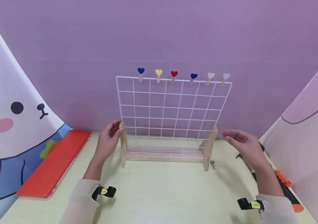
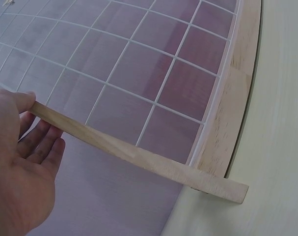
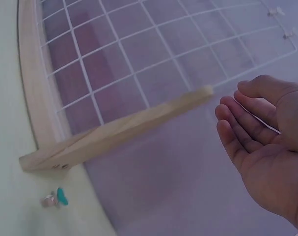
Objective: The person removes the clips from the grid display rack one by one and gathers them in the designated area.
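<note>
A white wire grid stands in a wooden stand, tilted slightly back. Along its top edge sit several small heart clothespins, among them a red one and a yellow one. My left hand pinches the top of the stand's left upright between thumb and fingers. Apart from the right upright, my right hand holds nothing, its fingers loosely bent. A teal heart clothespin lies on the table by the foot of that upright.
A long red lidded case lies at the left. Under and beside my right forearm are dark tools, one with an orange part. A purple backdrop rises behind the table, with printed cartoon panels on both sides.
</note>
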`<action>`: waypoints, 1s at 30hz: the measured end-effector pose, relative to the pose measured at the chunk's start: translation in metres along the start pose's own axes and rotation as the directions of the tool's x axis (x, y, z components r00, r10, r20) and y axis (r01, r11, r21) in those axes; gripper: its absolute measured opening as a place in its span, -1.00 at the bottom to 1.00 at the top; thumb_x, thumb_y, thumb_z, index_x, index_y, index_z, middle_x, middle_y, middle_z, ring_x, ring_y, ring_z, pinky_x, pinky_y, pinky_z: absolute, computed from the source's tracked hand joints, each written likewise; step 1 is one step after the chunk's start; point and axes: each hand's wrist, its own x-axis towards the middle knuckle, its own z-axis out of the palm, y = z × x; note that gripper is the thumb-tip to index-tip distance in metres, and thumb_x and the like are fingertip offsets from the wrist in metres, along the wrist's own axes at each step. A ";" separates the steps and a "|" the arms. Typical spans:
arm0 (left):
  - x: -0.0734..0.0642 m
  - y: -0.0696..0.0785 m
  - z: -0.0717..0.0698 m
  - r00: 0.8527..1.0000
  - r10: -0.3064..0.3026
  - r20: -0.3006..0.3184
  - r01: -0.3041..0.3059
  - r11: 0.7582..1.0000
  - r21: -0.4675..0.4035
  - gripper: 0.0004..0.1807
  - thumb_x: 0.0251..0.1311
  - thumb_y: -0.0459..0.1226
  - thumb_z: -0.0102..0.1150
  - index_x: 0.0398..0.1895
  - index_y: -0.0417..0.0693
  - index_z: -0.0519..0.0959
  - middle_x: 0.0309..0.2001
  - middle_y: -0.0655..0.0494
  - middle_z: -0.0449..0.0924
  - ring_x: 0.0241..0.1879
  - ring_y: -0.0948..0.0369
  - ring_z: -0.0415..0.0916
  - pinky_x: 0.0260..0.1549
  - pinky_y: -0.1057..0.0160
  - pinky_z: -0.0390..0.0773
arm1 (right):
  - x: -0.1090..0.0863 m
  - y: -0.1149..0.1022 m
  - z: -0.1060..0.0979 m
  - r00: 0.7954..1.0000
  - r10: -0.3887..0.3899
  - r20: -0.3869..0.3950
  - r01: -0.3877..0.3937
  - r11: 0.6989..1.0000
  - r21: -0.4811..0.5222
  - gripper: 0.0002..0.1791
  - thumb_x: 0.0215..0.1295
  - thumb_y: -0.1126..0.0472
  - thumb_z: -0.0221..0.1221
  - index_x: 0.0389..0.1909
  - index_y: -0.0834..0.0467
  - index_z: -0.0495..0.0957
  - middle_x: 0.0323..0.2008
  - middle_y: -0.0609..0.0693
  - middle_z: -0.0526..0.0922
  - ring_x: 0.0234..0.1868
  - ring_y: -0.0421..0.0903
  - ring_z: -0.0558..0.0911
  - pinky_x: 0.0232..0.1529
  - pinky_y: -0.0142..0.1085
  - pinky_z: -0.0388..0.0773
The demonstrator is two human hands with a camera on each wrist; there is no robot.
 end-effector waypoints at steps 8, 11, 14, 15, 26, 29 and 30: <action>-0.001 0.001 0.001 1.000 -0.013 -0.003 0.013 1.000 0.004 -0.52 0.51 -0.28 0.12 0.43 -0.19 0.41 0.31 -0.22 0.52 0.30 -0.01 0.48 0.16 0.69 0.45 | 0.005 -0.030 0.005 0.998 -0.058 0.004 0.058 0.998 0.036 -0.62 0.52 0.14 0.20 0.22 0.25 0.59 0.07 -0.04 0.75 0.06 -0.42 0.67 0.08 -0.64 0.58; -0.001 0.001 0.001 1.000 -0.009 -0.007 0.009 1.000 0.006 -0.52 0.52 -0.27 0.12 0.43 -0.20 0.41 0.32 -0.22 0.52 0.30 0.00 0.48 0.16 0.69 0.45 | 0.011 -0.045 0.008 0.998 -0.061 -0.001 0.061 0.997 0.054 -0.65 0.51 0.13 0.21 0.19 0.19 0.62 0.07 0.00 0.75 0.06 -0.37 0.68 0.09 -0.63 0.59; -0.002 0.001 0.001 1.000 0.003 -0.011 -0.003 1.000 0.009 -0.52 0.52 -0.27 0.11 0.43 -0.21 0.41 0.31 -0.23 0.53 0.29 -0.01 0.48 0.16 0.70 0.45 | 0.019 -0.059 0.011 0.998 -0.069 0.001 0.069 0.996 0.058 -0.68 0.51 0.11 0.22 0.17 0.14 0.64 0.05 -0.09 0.75 0.07 -0.34 0.69 0.10 -0.62 0.58; -0.002 0.001 0.001 1.000 0.006 -0.012 -0.006 1.000 0.007 -0.52 0.52 -0.27 0.11 0.43 -0.21 0.41 0.31 -0.23 0.53 0.29 -0.01 0.48 0.16 0.69 0.45 | 0.022 -0.064 0.012 0.997 -0.073 0.004 0.072 0.996 0.060 -0.68 0.50 0.10 0.22 0.16 0.13 0.64 0.03 -0.13 0.75 0.07 -0.33 0.69 0.11 -0.62 0.58; -0.002 0.002 0.003 1.000 -0.015 -0.014 0.015 1.000 0.001 -0.51 0.52 -0.27 0.10 0.44 -0.20 0.40 0.32 -0.22 0.53 0.29 -0.01 0.48 0.15 0.69 0.46 | 0.052 -0.110 0.028 0.984 -0.174 0.026 0.169 0.977 0.133 -0.70 0.46 0.15 0.27 0.11 0.17 0.66 -0.02 -0.09 0.77 0.02 -0.22 0.73 0.06 -0.51 0.66; -0.002 0.002 0.002 1.000 -0.021 -0.014 0.021 1.000 0.005 -0.51 0.53 -0.27 0.10 0.45 -0.20 0.39 0.33 -0.22 0.52 0.30 0.00 0.47 0.16 0.69 0.45 | 0.056 -0.121 0.032 0.980 -0.196 0.034 0.190 0.974 0.126 -0.71 0.45 0.15 0.28 0.10 0.17 0.67 -0.01 -0.05 0.77 0.00 -0.23 0.73 0.06 -0.52 0.66; -0.002 0.002 0.002 1.000 -0.019 -0.015 0.019 1.000 0.006 -0.51 0.53 -0.27 0.09 0.44 -0.20 0.39 0.32 -0.22 0.52 0.29 0.00 0.47 0.16 0.69 0.45 | 0.057 -0.124 0.033 0.978 -0.206 0.038 0.200 0.972 0.123 -0.71 0.45 0.15 0.28 0.10 0.17 0.68 0.00 -0.01 0.77 -0.01 -0.22 0.73 0.05 -0.51 0.67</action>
